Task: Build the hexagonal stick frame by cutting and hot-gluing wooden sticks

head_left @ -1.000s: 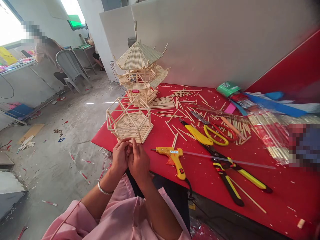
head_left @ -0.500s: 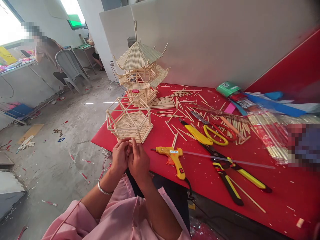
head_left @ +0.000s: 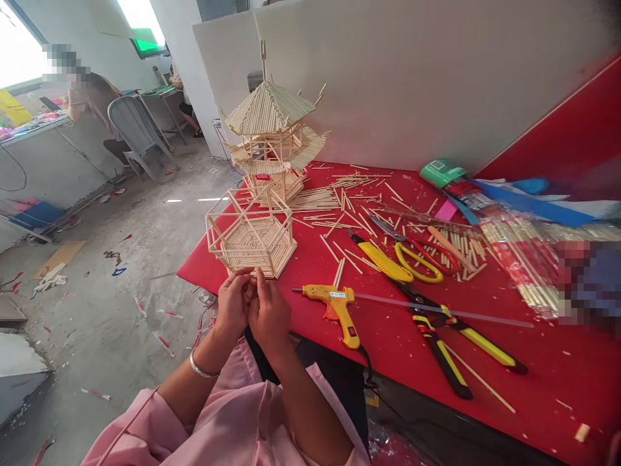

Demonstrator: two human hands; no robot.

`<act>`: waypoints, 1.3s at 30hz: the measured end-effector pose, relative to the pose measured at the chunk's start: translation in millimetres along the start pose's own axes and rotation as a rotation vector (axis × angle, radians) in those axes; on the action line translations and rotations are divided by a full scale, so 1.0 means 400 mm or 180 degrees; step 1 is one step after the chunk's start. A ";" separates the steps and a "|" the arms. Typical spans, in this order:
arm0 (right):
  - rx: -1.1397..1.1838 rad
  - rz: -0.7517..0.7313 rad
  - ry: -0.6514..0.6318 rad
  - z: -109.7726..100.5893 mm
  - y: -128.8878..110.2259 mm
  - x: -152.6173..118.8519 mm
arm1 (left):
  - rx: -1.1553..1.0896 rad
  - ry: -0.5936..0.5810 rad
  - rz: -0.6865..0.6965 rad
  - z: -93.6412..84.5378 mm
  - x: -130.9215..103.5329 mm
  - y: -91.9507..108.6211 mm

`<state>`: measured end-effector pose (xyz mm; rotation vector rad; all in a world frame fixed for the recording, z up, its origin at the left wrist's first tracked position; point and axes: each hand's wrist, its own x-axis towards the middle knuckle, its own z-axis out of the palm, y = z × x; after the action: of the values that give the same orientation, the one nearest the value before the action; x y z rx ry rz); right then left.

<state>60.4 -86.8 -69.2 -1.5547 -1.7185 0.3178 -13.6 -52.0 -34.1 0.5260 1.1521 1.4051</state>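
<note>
My left hand [head_left: 233,301] and my right hand [head_left: 268,310] are together at the table's near left edge, fingers curled in and touching each other. Whatever they hold, if anything, is hidden by the fingers. Just beyond the fingertips stands a six-sided frame of wooden sticks [head_left: 281,255] on a woven-looking stick base. Behind it rises a pagoda model [head_left: 270,110] of the same sticks, with tiered roofs. To the right of my hands a yellow hot glue gun [head_left: 342,307] lies on its side, a clear glue stick [head_left: 466,315] reaching out of its back.
On the red table [head_left: 388,349] lie loose sticks [head_left: 315,199], a yellow utility knife [head_left: 383,259], scissors [head_left: 422,262] and long-handled cutters [head_left: 451,362]. Packed chopsticks [head_left: 524,259] are at the right. A person [head_left: 94,97] sits far left near a grey chair [head_left: 138,133].
</note>
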 end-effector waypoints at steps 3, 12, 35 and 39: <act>-0.0013 -0.0005 -0.0006 0.000 0.000 0.000 | -0.0009 0.0021 -0.0007 0.003 0.000 0.002; 0.0004 0.0010 -0.0020 -0.001 -0.001 0.000 | 0.0005 0.0002 0.0010 0.004 -0.002 0.003; -0.0003 -0.0027 0.0031 -0.001 0.000 0.001 | -0.0025 0.0042 -0.0030 0.003 -0.001 0.002; -0.0016 -0.0025 -0.0002 -0.001 -0.001 0.001 | 0.0007 -0.0003 -0.0009 0.002 -0.001 0.001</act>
<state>60.5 -86.6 -68.3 -1.5511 -1.7268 0.3103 -13.1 -52.0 -33.5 0.5264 1.1535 1.4012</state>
